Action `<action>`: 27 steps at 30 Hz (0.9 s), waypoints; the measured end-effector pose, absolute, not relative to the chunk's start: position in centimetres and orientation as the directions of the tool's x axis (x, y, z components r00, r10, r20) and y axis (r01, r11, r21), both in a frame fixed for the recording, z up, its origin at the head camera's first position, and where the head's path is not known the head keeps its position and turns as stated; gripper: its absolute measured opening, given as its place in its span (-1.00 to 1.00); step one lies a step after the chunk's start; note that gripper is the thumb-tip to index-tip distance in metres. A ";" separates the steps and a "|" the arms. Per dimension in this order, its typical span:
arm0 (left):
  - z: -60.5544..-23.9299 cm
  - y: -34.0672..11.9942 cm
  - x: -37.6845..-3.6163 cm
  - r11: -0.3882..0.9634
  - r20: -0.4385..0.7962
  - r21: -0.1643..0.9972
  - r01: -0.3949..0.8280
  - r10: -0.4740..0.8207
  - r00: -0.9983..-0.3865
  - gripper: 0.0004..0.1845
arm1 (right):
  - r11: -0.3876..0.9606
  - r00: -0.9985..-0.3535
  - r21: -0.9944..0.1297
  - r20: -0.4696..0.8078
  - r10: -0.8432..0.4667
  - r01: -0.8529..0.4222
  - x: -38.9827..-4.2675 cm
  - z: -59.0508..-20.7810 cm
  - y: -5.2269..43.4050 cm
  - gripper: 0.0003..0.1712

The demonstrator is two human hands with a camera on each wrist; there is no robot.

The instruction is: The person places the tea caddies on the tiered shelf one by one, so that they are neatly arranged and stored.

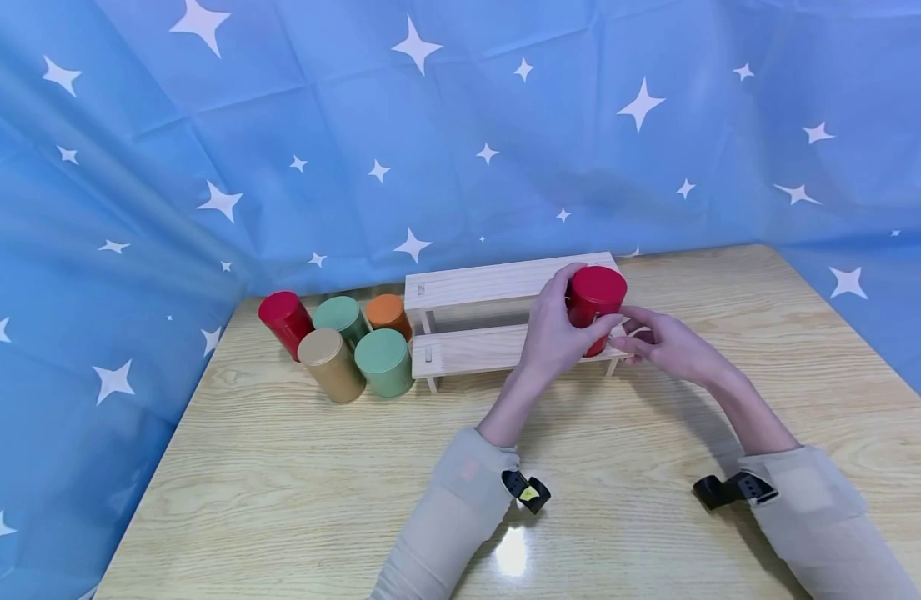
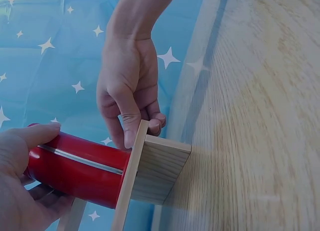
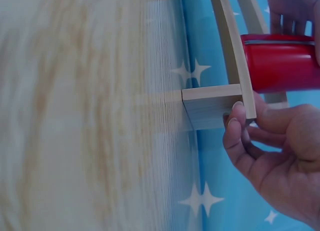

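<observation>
A tin (image 1: 595, 307) stands on the right end of the two-step wooden rack's (image 1: 490, 321) lower step. Five tins (image 1: 340, 343) cluster left of the rack, on the table (image 1: 295, 483).

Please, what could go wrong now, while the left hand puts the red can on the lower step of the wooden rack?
1. The red can stands near the right end of the wooden rack, so it might tip off the edge once the left hand lets go.
2. The right hand only pinches the rack's end; a push from the can could shift the light rack.
</observation>
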State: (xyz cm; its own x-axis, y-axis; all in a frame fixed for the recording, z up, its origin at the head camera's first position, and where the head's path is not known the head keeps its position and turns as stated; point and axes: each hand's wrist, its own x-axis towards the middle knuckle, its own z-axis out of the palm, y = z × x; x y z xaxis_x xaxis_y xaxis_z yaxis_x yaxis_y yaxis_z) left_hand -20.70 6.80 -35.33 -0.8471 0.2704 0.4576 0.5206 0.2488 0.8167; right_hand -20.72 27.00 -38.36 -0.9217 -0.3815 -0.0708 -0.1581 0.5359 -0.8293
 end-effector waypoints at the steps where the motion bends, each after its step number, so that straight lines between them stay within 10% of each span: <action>1: -35.4 6.8 -20.7 0.251 0.457 0.817 0.520 0.268 -0.848 -0.25 | 0.537 -0.922 -0.829 -0.070 -0.381 -0.159 -20.7 -38.3 27.0 -0.28; 27: -35.0 5.9 -20.0 0.345 0.384 0.835 0.429 0.191 -0.903 -0.15 | 0.548 -0.925 -0.820 -0.064 -0.375 -0.165 -20.6 -38.3 27.0 -0.26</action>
State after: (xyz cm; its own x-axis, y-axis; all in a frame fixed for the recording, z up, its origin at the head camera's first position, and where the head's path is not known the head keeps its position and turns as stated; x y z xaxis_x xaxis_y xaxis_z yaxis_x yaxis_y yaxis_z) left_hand -20.03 5.87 -34.97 -0.9031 0.1914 0.3844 0.4286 0.3451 0.8350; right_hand -20.64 26.95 -38.30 -0.9247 -0.3752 -0.0642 -0.1655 0.5481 -0.8199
